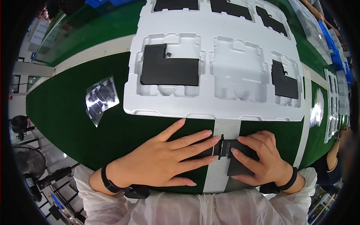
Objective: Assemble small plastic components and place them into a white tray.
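I see the black part (235,156) flat on the green belt (67,108), right at the near edge, straddling the grey strip (225,131) and under both hands. Its long axis looks to run left to right, though most of it is covered, so I can't give its full outline. Left hand (165,159) lies palm down, fingers spread and flat, pressing the left portion; fingertips reach the small connector-like bit at the middle. Right hand (260,159) is curled over the right portion, fingers bent, index tip on top, thumb side hidden; pinching or just pressing, I can't tell. Both hands touch the part; neither is nearer. White tray (210,48) sits just beyond the hands, its near rim close to the left fingertips. One pocket (238,67), straight ahead, is unfilled; the pockets either side hold black parts. Foil bag (100,99) lies well left on the belt.
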### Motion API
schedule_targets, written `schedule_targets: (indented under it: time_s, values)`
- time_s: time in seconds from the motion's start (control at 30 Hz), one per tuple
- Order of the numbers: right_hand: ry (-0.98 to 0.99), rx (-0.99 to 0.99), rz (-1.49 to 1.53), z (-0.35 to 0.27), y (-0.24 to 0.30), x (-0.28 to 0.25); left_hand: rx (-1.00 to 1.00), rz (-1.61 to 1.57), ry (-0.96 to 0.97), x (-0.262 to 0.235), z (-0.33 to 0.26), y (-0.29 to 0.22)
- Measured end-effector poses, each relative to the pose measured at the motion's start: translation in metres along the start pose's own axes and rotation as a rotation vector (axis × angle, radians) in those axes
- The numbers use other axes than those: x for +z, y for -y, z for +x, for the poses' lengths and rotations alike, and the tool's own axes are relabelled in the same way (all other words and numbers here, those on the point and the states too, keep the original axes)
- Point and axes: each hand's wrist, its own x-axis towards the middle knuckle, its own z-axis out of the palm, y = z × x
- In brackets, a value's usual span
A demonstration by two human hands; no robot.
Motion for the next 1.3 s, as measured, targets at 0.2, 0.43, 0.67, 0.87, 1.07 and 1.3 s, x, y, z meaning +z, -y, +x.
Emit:
schedule_targets:
  time_s: [0.2,0.43,0.67,0.87,1.07,1.3]
  values:
    - [0.004,0.004,-0.005,0.0007,0.0,0.0002,0.001,0.007,-0.001,0.0006,0.0004,0.0004]
    - [0.008,0.01,-0.001,0.0005,0.0,-0.0001,-0.004,0.022,0.005,0.0007,0.0006,-0.0001]
    - [0.015,0.014,-0.002,0.0006,0.0008,-0.0011,-0.008,0.028,0.013,0.0005,0.0011,-0.0005]
    - [0.009,0.016,-0.001,0.0006,0.0007,-0.0004,-0.008,0.036,0.014,0.0005,0.0009,-0.0007]
    - [0.008,0.014,-0.006,0.0005,0.0005,-0.0001,-0.011,0.038,0.015,0.0005,0.0009,-0.0008]
    - [0.009,0.018,-0.009,0.0008,0.0011,-0.0002,-0.01,0.04,0.015,0.0007,0.0008,-0.0013]
